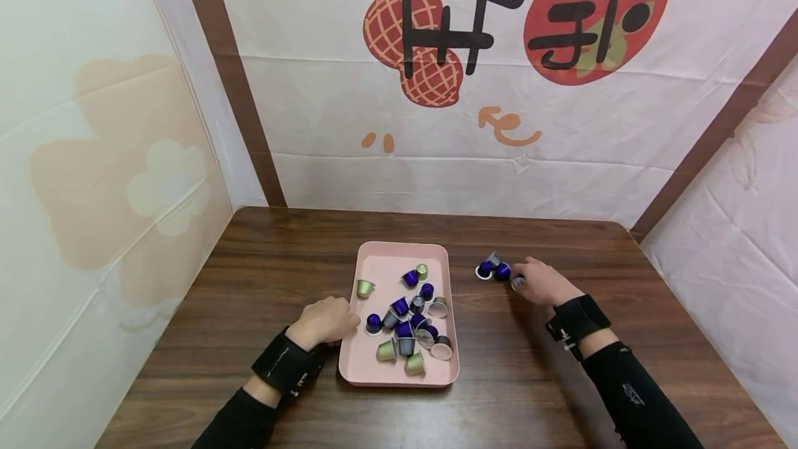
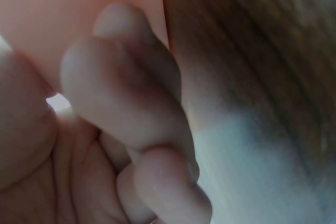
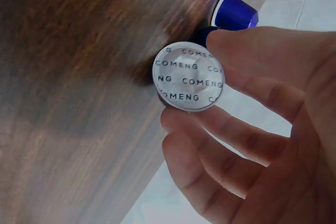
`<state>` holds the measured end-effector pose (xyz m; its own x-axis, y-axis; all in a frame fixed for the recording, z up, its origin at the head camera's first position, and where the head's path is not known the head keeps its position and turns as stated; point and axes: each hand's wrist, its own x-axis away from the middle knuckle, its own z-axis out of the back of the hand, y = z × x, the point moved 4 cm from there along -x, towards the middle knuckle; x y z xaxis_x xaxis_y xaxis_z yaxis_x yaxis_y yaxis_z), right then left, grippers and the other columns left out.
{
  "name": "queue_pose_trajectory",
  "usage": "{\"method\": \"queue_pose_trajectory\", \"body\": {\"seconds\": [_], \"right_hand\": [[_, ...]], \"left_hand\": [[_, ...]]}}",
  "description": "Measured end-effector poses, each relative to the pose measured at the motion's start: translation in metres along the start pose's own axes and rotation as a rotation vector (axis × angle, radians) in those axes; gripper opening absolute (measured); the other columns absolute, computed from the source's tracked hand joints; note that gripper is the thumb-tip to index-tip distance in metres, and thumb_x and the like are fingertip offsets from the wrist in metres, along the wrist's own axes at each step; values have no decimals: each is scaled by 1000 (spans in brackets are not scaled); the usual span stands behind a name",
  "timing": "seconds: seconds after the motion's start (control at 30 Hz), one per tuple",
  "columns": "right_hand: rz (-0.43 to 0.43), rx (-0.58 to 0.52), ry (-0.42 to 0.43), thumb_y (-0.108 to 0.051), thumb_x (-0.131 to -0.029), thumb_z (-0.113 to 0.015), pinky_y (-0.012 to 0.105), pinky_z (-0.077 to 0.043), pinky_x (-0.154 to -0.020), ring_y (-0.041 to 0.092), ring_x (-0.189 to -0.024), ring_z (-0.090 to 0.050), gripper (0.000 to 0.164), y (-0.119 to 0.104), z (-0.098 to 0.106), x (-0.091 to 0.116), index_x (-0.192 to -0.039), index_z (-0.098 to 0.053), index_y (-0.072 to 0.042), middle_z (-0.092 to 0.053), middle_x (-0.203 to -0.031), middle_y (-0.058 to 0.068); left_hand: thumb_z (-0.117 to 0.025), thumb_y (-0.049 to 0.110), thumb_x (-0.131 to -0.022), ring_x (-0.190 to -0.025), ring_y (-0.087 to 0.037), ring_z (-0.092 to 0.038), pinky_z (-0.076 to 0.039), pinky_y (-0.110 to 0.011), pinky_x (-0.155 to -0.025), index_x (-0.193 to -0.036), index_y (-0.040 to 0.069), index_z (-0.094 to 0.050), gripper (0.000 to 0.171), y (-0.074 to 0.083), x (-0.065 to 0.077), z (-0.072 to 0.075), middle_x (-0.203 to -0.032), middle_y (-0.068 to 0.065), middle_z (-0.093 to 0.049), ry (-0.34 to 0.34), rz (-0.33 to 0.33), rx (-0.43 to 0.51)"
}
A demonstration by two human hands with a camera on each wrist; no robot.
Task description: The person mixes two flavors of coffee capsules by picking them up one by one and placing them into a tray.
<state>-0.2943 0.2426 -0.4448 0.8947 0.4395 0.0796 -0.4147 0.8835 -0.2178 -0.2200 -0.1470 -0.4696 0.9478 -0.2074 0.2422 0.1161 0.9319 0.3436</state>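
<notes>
My right hand (image 1: 541, 281) pinches a coffee capsule (image 3: 189, 76) between thumb and fingers; its round foil lid with COMENG print faces the wrist camera. Just left of those fingers, a small cluster on the table includes a blue capsule (image 1: 502, 271), another blue capsule (image 1: 484, 269) and a grey capsule (image 1: 494, 259). My left hand (image 1: 325, 321) grips the left rim of the pink tray (image 1: 364, 265), its fingers (image 2: 126, 93) curled at the edge. Several blue, grey and green capsules lie in the tray, among them a green capsule (image 1: 365, 288) at the upper left.
Both hands work over a brown wooden table (image 1: 274, 262). A white printed cloth (image 1: 299, 102) hangs behind its far edge, with more cloth on the left and right. Black bands circle both wrists.
</notes>
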Motion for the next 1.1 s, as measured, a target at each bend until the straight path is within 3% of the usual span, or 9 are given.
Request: {"method": "queue_pose_trajectory", "body": {"seconds": [0.1,0.57,0.8,1.1], "right_hand": [[1,0,-8,-8,-85,-65,47,-46,-77,29,-89,-56,17,3,-5,1,-102,-66,-5,-56,-99,14],[54,-50,27,-1,-84,-62,42,-47,-74,22,-84,-57,14,13,-12,-1,-95,-66,-8,-62,-92,6],[-7,-128,48,-3,-84,-63,45,-48,-78,26,-90,-60,16,13,-15,4,-98,-68,-7,-65,-97,8],[-16,-127,106,-1,-83,-64,46,-48,-79,29,-92,-61,15,13,-21,14,-96,-68,-7,-65,-95,9]], "left_hand": [[-52,25,-85,-46,-16,-49,-37,-33,-49,-56,11,-55,33,0,0,0,-47,0,-52,-1,1,-3],[-51,26,-86,-47,-16,-49,-37,-33,-50,-57,11,-55,34,1,-3,5,-48,-1,-53,-4,17,-7],[-51,27,-86,-46,-16,-50,-37,-33,-51,-58,11,-56,33,-1,-2,3,-49,-1,-53,-13,25,2],[-52,25,-85,-44,-15,-50,-37,-33,-49,-56,11,-55,32,1,2,0,-46,0,-52,-2,17,11]]}}
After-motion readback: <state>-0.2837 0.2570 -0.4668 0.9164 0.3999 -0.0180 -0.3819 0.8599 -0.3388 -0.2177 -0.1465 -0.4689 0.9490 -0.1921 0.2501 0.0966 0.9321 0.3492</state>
